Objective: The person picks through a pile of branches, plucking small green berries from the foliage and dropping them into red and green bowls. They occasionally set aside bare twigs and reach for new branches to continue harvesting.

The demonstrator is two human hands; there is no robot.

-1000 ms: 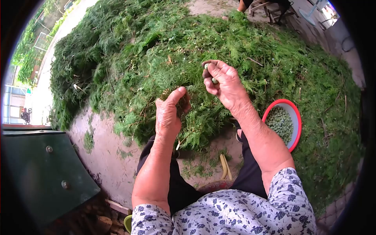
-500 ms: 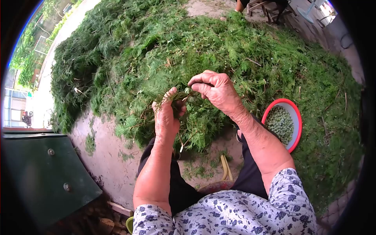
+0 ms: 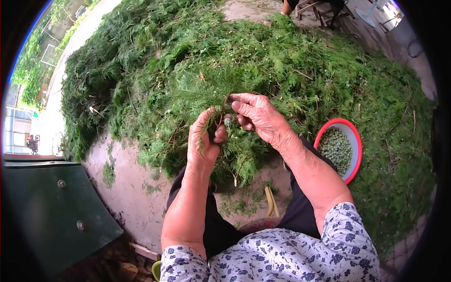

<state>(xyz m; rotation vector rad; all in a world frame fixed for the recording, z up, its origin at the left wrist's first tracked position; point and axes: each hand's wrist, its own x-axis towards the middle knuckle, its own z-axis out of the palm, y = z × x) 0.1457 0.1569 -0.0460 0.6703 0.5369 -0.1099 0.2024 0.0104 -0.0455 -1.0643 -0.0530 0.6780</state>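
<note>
My left hand point(image 3: 205, 136) is closed round the stem of a leafy evergreen branch point(image 3: 206, 94), thuja-like, held up over the pile. A small pale green cone point(image 3: 228, 122) shows on it by the left fingertips. Thumb and forefinger of my right hand point(image 3: 263, 117) pinch the same branch a little higher; its other fingers curl beneath. To the right of my right forearm, a red-rimmed bowl point(image 3: 359, 150) contains many green cones point(image 3: 336, 148) like this one.
A wide heap of cut evergreen branches point(image 3: 300, 61) spreads ahead and to the right. On the left stands a dark green panel with bolts point(image 3: 51, 202). Yellowish handles point(image 3: 270, 202) show between my knees. Another person's arm point(image 3: 286, 7) is at the far edge, near a wooden stool point(image 3: 319, 11).
My left hand has turned and shifted slightly right. My right fingers have moved from the cones to the stem above, and the branch's leafy part now stands more upright.
</note>
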